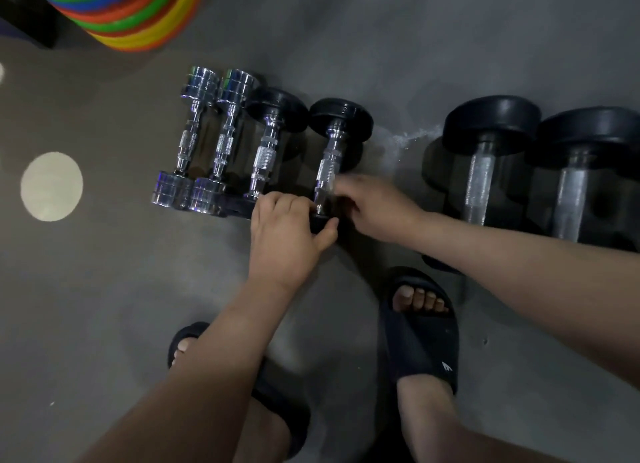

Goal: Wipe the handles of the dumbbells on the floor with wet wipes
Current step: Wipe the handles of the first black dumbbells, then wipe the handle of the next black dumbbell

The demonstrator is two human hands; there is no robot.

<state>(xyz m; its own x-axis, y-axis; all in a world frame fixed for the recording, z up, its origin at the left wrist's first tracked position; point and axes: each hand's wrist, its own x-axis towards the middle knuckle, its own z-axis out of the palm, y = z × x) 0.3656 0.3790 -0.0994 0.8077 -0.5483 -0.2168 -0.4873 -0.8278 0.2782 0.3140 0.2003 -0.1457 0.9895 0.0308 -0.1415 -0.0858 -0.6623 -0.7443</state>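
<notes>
Down on floor (104, 289), six dumbbells lying in row. Left hand (287, 227) gripping near end weight of fourth dumbbell (327, 161), steadying it. Right hand (374, 206) pinching pale scrap against handle, looking like wet wipe (329, 185), too blurry to swear. Guessing roughly midway; can't tell which handles are already done. Two big black dumbbells (485, 164) on right probably waiting. Third dumbbell (265, 151) sitting just beside, tight. Open gap on right, sandals (422, 338) crowding close behind.

six dumbbells (327, 157), two hands (287, 234), two slippers (420, 338)
</notes>
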